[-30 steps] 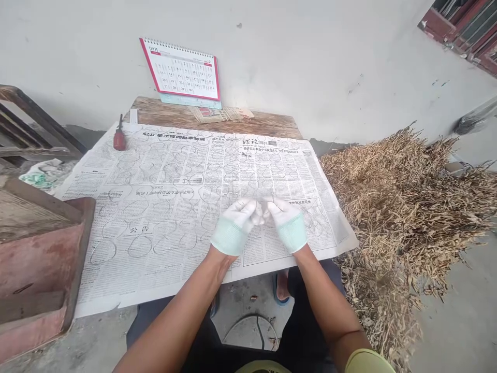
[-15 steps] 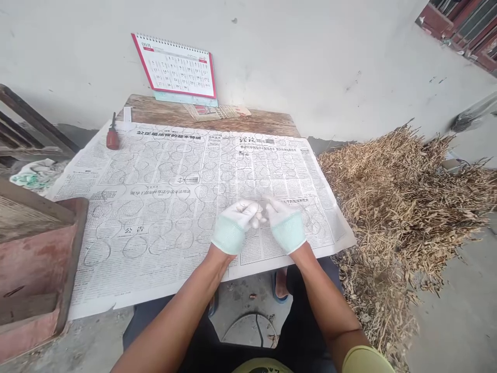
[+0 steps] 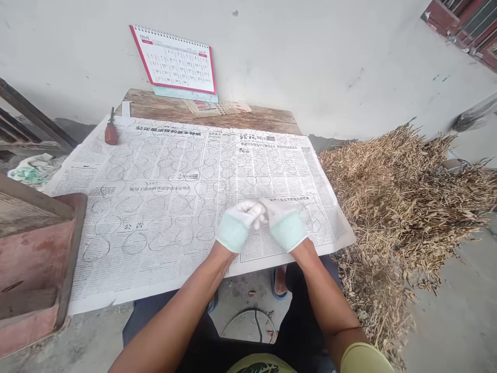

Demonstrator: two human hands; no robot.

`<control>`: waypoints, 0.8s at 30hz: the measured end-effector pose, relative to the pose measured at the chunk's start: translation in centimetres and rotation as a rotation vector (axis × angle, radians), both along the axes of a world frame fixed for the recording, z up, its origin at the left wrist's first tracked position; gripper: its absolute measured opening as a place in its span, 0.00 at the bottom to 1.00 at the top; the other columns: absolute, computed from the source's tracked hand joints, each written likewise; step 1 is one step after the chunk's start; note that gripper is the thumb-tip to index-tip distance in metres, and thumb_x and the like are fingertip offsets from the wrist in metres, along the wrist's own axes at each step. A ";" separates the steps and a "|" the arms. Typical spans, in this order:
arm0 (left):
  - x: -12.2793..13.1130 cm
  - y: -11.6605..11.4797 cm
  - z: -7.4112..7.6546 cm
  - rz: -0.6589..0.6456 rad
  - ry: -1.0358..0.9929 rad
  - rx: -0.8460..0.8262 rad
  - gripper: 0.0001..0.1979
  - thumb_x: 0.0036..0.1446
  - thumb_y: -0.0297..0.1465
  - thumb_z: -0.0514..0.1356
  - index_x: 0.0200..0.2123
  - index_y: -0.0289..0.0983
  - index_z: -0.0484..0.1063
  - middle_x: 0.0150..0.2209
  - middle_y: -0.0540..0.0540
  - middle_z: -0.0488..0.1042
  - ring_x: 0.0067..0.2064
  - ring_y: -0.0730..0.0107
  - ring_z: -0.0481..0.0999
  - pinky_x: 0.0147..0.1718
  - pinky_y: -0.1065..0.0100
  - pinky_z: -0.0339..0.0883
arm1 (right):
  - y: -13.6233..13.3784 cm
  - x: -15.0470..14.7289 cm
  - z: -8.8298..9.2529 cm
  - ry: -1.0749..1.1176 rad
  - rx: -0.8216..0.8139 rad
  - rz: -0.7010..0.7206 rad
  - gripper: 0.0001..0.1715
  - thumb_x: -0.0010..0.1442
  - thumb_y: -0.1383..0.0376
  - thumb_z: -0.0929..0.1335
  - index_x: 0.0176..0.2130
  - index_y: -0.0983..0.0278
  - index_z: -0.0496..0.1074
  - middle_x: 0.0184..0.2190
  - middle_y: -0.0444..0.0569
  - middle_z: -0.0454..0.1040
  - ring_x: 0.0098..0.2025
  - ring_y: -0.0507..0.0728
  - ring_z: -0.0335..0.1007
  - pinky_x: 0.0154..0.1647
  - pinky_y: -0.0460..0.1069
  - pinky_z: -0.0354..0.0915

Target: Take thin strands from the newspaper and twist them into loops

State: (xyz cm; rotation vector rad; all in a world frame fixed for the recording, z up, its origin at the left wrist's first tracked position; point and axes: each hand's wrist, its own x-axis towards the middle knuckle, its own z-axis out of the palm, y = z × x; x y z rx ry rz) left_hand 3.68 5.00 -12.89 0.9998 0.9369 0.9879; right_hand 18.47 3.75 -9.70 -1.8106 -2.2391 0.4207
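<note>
Both of my hands wear white gloves with pale mint cuffs and meet over the front right part of a newspaper sheet (image 3: 155, 274). My left hand (image 3: 241, 220) is closed, its thumb and fingers pinched together. Against its fingertips, my right hand (image 3: 278, 217) is closed too, with the fingers bent inward. Anything between the fingertips is too small or hidden to make out. Across the newspaper run rows of thin grey looped outlines (image 3: 134, 242); whether they are drawn or thin strands lying on it I cannot tell.
A red-handled screwdriver (image 3: 111, 135) lies at the newspaper's back left corner. Behind it, a desk calendar (image 3: 176, 62) leans on the wall above the wooden tabletop (image 3: 267, 118). Dry plant stalks (image 3: 388, 207) are heaped at right. A wooden chair (image 3: 42, 269) stands close at left.
My right hand has come inward to the left, so the fingertips of both hands now meet where a small gap showed before. The view has shifted slightly.
</note>
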 end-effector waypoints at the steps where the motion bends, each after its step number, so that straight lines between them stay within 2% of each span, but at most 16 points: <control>1: 0.1 0.0 -0.1 0.002 -0.001 -0.005 0.15 0.61 0.43 0.67 0.30 0.38 0.77 0.23 0.49 0.76 0.28 0.66 0.74 0.38 0.61 0.70 | 0.1 0.0 0.1 -0.023 -0.017 0.010 0.16 0.74 0.72 0.64 0.56 0.65 0.76 0.39 0.51 0.81 0.38 0.55 0.75 0.39 0.48 0.67; 7: 0.3 0.0 -0.7 0.020 -0.014 -0.042 0.17 0.60 0.45 0.67 0.28 0.38 0.76 0.21 0.50 0.74 0.26 0.69 0.70 0.39 0.60 0.70 | 0.5 0.0 0.1 -0.088 -0.042 0.046 0.18 0.73 0.71 0.65 0.59 0.65 0.74 0.37 0.50 0.80 0.37 0.55 0.75 0.39 0.47 0.66; 13: 0.3 0.0 -0.6 0.022 -0.060 -0.117 0.17 0.57 0.46 0.71 0.31 0.38 0.78 0.22 0.49 0.75 0.28 0.65 0.76 0.39 0.59 0.72 | 0.6 0.4 -0.5 -0.012 -0.004 0.043 0.17 0.71 0.72 0.66 0.55 0.63 0.77 0.37 0.51 0.81 0.36 0.56 0.77 0.38 0.49 0.68; 15: 0.1 0.1 -0.3 0.041 -0.132 -0.131 0.18 0.56 0.46 0.72 0.34 0.37 0.79 0.26 0.47 0.79 0.30 0.64 0.78 0.40 0.58 0.74 | 0.4 0.5 -0.3 0.055 0.026 -0.009 0.18 0.72 0.72 0.64 0.56 0.63 0.78 0.40 0.52 0.83 0.39 0.57 0.78 0.42 0.50 0.71; 18: -0.1 0.4 0.2 0.087 -0.240 -0.127 0.17 0.55 0.44 0.74 0.36 0.36 0.79 0.31 0.44 0.82 0.33 0.63 0.80 0.44 0.55 0.75 | 0.0 0.3 -0.1 0.288 0.080 -0.167 0.18 0.75 0.65 0.64 0.58 0.59 0.79 0.50 0.52 0.83 0.50 0.58 0.81 0.53 0.53 0.73; 21: -0.3 0.6 0.6 0.128 -0.290 -0.115 0.16 0.54 0.42 0.75 0.36 0.36 0.80 0.30 0.44 0.82 0.36 0.61 0.82 0.47 0.54 0.76 | -0.3 -0.1 -0.3 0.505 0.053 -0.307 0.19 0.73 0.61 0.66 0.58 0.59 0.79 0.56 0.52 0.82 0.58 0.60 0.79 0.60 0.55 0.72; 24: -0.3 0.6 0.5 0.126 -0.309 -0.089 0.15 0.56 0.41 0.74 0.36 0.36 0.80 0.30 0.44 0.82 0.38 0.59 0.82 0.47 0.55 0.75 | -0.2 -0.6 -0.7 0.632 -0.008 -0.367 0.18 0.72 0.59 0.67 0.56 0.60 0.81 0.55 0.52 0.82 0.59 0.60 0.79 0.62 0.56 0.72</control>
